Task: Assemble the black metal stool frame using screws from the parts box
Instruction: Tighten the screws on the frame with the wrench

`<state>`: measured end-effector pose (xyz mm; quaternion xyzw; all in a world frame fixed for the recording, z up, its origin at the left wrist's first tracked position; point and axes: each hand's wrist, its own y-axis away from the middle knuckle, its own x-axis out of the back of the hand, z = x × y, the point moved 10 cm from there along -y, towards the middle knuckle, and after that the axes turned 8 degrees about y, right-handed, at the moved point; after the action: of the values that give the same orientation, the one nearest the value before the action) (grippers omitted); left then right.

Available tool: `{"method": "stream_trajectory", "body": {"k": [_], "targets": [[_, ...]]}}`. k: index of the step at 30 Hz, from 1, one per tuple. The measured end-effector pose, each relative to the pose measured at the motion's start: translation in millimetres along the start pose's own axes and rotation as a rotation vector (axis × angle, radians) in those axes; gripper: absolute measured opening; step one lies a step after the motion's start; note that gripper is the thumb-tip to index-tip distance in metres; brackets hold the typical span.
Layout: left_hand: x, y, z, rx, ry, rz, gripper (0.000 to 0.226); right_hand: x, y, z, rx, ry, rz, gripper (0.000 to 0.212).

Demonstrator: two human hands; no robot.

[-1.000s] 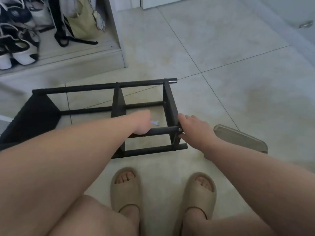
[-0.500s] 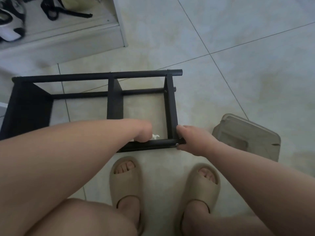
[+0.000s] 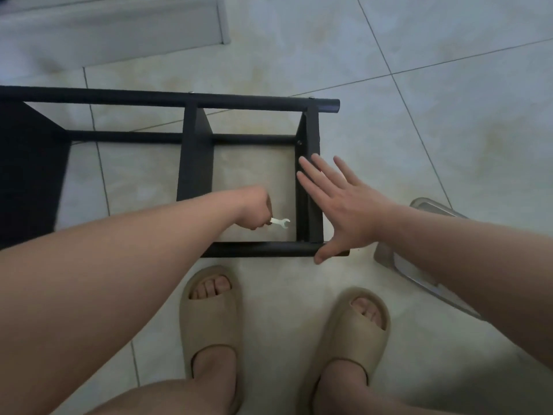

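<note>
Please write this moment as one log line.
left hand: grips wrench | right hand: open over frame end | parts box: on floor

Frame (image 3: 194, 163) runs off the left edge. Right forearm (image 3: 478, 250) covers much of the box (image 3: 431, 208). Left hand (image 3: 254, 209) hides the wrench (image 3: 280, 222) handle.

Pale tiled floor (image 3: 449, 115) w/ thin dark grout lines. Black stool frame (image 3: 194, 163) lies on its side, ctr-left. Clear parts box (image 3: 431, 208) sits on tiles at right. Two beige slippers (image 3: 209, 319) stand btm ctr. Raised step (image 3: 119, 34) upper left.
</note>
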<state>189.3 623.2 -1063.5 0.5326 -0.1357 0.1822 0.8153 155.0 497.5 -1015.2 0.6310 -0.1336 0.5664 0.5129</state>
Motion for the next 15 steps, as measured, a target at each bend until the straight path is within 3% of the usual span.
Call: {"method": "stream_trajectory", "body": {"k": [3, 9, 15], "targets": [[0, -14, 3, -0.079, 0.165, -0.002, 0.009, -4, -11, -2, 0.063, -0.027, 0.034, 0.148], [-13, -22, 5, -0.246, 0.374, 0.065, 0.015, -4, -23, -9, 0.116, -0.118, 0.189, 0.144], [-13, -21, -1, -0.256, 0.595, 0.029, 0.012, -2, -29, -11, 0.125, -0.172, 0.243, 0.141]]}}
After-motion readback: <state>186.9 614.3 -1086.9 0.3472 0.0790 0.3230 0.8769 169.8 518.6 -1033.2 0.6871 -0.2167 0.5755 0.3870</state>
